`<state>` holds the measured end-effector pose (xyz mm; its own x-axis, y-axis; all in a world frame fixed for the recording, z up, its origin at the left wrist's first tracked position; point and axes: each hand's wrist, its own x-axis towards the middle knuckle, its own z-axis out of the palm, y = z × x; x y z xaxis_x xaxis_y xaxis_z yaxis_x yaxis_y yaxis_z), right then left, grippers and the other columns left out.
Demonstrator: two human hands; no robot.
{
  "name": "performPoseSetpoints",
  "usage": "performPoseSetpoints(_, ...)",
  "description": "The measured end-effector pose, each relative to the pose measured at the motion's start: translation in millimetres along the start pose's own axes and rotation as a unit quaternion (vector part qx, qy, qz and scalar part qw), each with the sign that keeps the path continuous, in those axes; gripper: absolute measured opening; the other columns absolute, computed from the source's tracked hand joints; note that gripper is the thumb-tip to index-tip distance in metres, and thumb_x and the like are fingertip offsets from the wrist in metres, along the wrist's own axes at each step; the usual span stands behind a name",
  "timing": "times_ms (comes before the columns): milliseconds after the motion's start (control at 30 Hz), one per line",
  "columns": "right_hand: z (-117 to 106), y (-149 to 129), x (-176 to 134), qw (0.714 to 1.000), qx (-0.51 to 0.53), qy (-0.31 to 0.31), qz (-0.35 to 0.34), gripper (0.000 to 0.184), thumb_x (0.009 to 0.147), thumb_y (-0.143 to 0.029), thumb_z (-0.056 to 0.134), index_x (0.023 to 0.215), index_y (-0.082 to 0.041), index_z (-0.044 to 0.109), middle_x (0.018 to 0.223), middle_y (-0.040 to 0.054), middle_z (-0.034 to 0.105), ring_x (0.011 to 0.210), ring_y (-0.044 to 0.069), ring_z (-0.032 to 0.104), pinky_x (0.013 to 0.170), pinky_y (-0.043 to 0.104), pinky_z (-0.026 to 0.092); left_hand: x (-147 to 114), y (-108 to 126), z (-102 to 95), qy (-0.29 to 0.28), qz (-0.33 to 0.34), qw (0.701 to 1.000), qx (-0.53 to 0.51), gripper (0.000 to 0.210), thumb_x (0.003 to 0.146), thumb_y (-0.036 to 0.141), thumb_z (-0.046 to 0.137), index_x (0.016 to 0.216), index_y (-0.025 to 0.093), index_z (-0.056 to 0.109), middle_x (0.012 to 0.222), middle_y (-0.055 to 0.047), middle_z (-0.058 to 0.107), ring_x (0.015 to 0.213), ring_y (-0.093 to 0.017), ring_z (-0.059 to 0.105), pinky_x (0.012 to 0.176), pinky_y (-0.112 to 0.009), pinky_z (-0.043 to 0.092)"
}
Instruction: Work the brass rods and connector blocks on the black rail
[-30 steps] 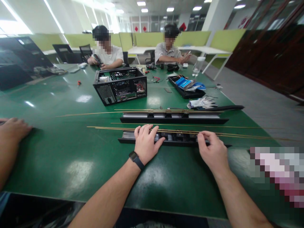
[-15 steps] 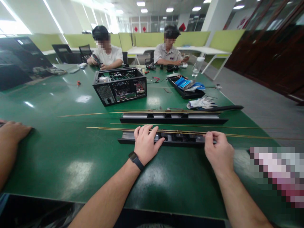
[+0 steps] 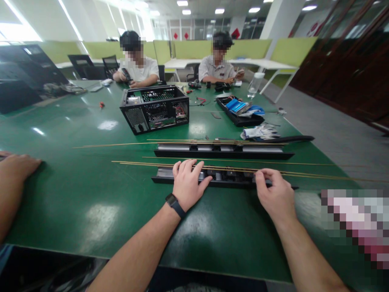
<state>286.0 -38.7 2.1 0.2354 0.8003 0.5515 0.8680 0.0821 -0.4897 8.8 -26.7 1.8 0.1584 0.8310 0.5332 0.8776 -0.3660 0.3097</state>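
My left hand lies with fingers spread across the near black channel bar and the thin brass-coloured rods along its top. A dark watch is on that wrist. Towards the bar's right end, the thumb and fingers of my right hand are pinched together on a thin rod; the fingertips partly hide the contact. Behind, another black channel bar with light strips inside lies parallel, more thin rods resting along its top. A single rod runs between the two bars.
An opened black computer case stands beyond the bars. To its right are a black tray with blue parts and white gloves. Another person's hand rests at the left. Two people sit across the green table.
My right hand has shifted slightly left along the near bar, uncovering its right end. One rod's left tip has moved a little left. My left hand stays in place.
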Motion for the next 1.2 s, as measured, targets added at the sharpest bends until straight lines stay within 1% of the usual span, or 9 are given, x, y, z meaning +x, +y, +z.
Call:
performPoseSetpoints(167,-4,6,4,0.996,-0.031,0.025,0.075,0.03,0.098,-0.046,0.054,0.1,-0.021,0.069,0.089,0.0101,0.077,0.086,0.029,0.073,0.082,0.039,0.051,0,0,-0.1,-0.002,0.0,1.0,-0.001,0.046,0.095,0.051,0.067,0.133,0.026,0.065,0.134,-0.012,0.066,0.129,-0.03,0.056,0.119,-0.052,0.028)
performPoseSetpoints(233,-5,6,5,0.995,-0.036,0.026,0.086,0.03,0.098,-0.045,0.053,0.099,-0.021,0.069,0.088,0.0104,0.077,0.085,0.03,0.072,0.081,0.039,0.05,0,0,0.2,-0.001,0.001,1.0,-0.001,0.046,0.094,0.05,0.067,0.133,0.025,0.065,0.134,-0.012,0.066,0.129,-0.03,0.056,0.119,-0.053,0.028)
performPoseSetpoints(400,-5,2,3,0.999,-0.015,0.016,0.049,0.028,0.098,-0.045,0.054,0.098,-0.021,0.069,0.087,0.0099,0.077,0.083,0.028,0.072,0.08,0.038,0.05,0,0,0.2,0.002,0.002,1.0,0.003,0.045,0.094,0.05,0.068,0.132,0.026,0.065,0.133,-0.012,0.067,0.129,-0.031,0.057,0.118,-0.054,0.029)
performPoseSetpoints(567,-4,-2,1,1.0,0.002,-0.012,0.005,0.027,0.098,-0.045,0.055,0.1,-0.022,0.069,0.09,0.0089,0.078,0.087,0.027,0.073,0.084,0.038,0.05,0,0,-0.4,-0.003,-0.001,1.0,0.003,0.046,0.094,0.05,0.067,0.132,0.025,0.065,0.134,-0.012,0.066,0.129,-0.03,0.057,0.118,-0.053,0.029)
performPoseSetpoints(700,-4,-5,0,1.0,0.006,-0.015,-0.011,0.03,0.098,-0.046,0.054,0.101,-0.021,0.071,0.092,0.0093,0.078,0.088,0.027,0.073,0.086,0.039,0.049,0,0,-0.5,-0.004,0.0,1.0,0.003,0.045,0.094,0.05,0.067,0.132,0.025,0.065,0.134,-0.012,0.066,0.13,-0.03,0.057,0.118,-0.053,0.029)
performPoseSetpoints(833,-3,-4,1,1.0,-0.003,-0.012,-0.001,0.031,0.099,-0.046,0.051,0.1,-0.021,0.071,0.09,0.0092,0.078,0.087,0.027,0.072,0.086,0.04,0.048,0,0,-0.4,-0.003,0.0,1.0,0.002,0.045,0.095,0.05,0.067,0.132,0.024,0.065,0.133,-0.012,0.067,0.129,-0.03,0.057,0.118,-0.053,0.029)
performPoseSetpoints(967,-3,0,2,0.999,-0.02,-0.006,0.027,0.032,0.1,-0.045,0.05,0.101,-0.021,0.071,0.09,0.0102,0.077,0.09,0.029,0.072,0.084,0.039,0.048,0,0,-0.3,-0.002,0.0,1.0,0.001,0.045,0.094,0.05,0.067,0.132,0.025,0.065,0.134,-0.012,0.067,0.13,-0.03,0.057,0.118,-0.053,0.029)
performPoseSetpoints(1100,-4,6,4,0.996,-0.042,0.017,0.072,0.032,0.099,-0.045,0.051,0.1,-0.021,0.071,0.089,0.0111,0.077,0.085,0.029,0.071,0.079,0.038,0.047,0,0,0.1,-0.002,0.0,1.0,0.001,0.045,0.095,0.05,0.067,0.132,0.025,0.065,0.134,-0.012,0.066,0.13,-0.03,0.057,0.118,-0.052,0.029)
performPoseSetpoints(1200,-5,8,5,0.995,-0.054,0.03,0.076,0.031,0.099,-0.044,0.051,0.099,-0.02,0.071,0.087,0.0108,0.076,0.081,0.029,0.07,0.076,0.037,0.047,0,0,0.3,0.0,0.0,1.0,0.002,0.045,0.094,0.05,0.067,0.133,0.026,0.065,0.134,-0.012,0.067,0.129,-0.03,0.057,0.118,-0.053,0.029)
